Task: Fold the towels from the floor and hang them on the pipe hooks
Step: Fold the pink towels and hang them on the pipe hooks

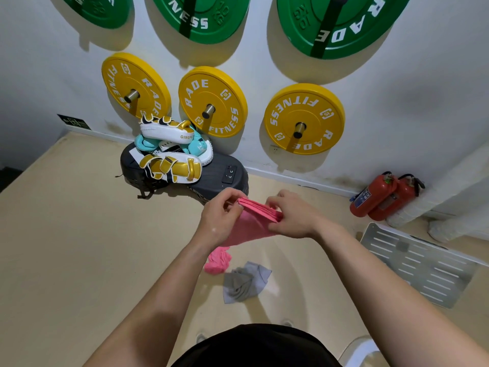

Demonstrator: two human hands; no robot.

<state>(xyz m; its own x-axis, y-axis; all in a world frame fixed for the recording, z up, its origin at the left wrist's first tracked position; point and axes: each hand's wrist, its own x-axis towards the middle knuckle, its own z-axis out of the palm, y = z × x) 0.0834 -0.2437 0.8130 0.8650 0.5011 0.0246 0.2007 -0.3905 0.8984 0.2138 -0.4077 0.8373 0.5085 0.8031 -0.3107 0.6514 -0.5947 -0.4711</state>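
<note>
Towel (251, 223), pink and folded into layers, hangs in the air between both hands, above the floor (79, 234). The left hand (219, 215) pinches one end of the folded edge and the right hand (291, 218) pinches the other. Another pink towel (217, 262) and a grey towel (244, 282) lie crumpled on the floor just below.

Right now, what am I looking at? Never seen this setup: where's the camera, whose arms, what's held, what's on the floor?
No robot here: one wide-angle camera worn on a person's head looks down at their bare arms. The left hand and right hand pinch the top edge of a folded pink towel, held in the air. On the floor below lie a crumpled pink towel and a grey towel. Behind are boxing pads, yellow weight plates on wall pegs and two red fire extinguishers.
</note>
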